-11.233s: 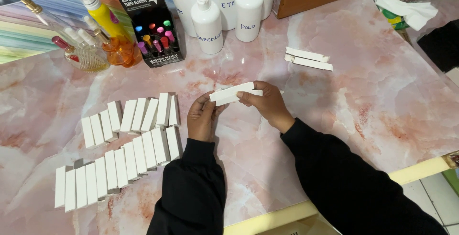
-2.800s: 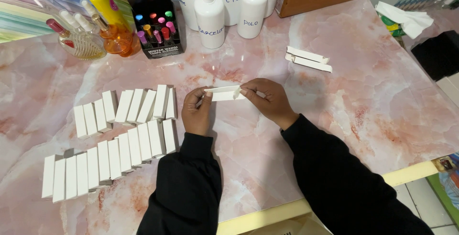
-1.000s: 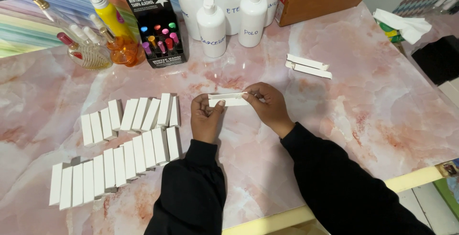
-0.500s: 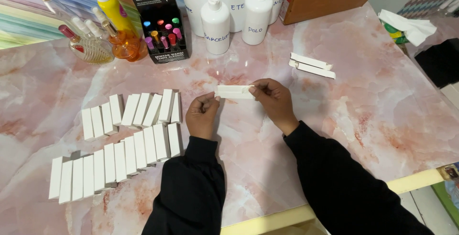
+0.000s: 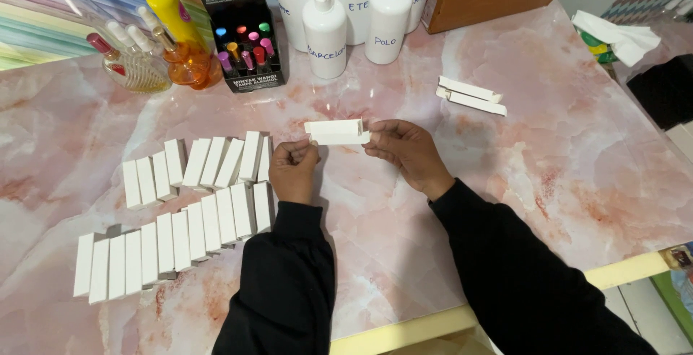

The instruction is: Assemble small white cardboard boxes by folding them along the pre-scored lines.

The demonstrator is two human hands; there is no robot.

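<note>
small white box (image 5: 336,132) — between both hands

Brightness: bright, even indoor light across the marble table (image 5: 563,182).
Light source: overhead and diffuse; the lamp itself is outside the view.
Shadows: soft and short; a faint one lies on the table under the small white box (image 5: 336,132), thin ones beside the rows of white boxes (image 5: 195,203).
Glare: mild sheen on the white bottles (image 5: 354,9) behind the small white box.
Focus: sharp throughout; no motion blur.
Distortion: slight wide-angle stretch toward the table's corners.
Dark areas: black sleeves (image 5: 505,268) show little detail.
</note>
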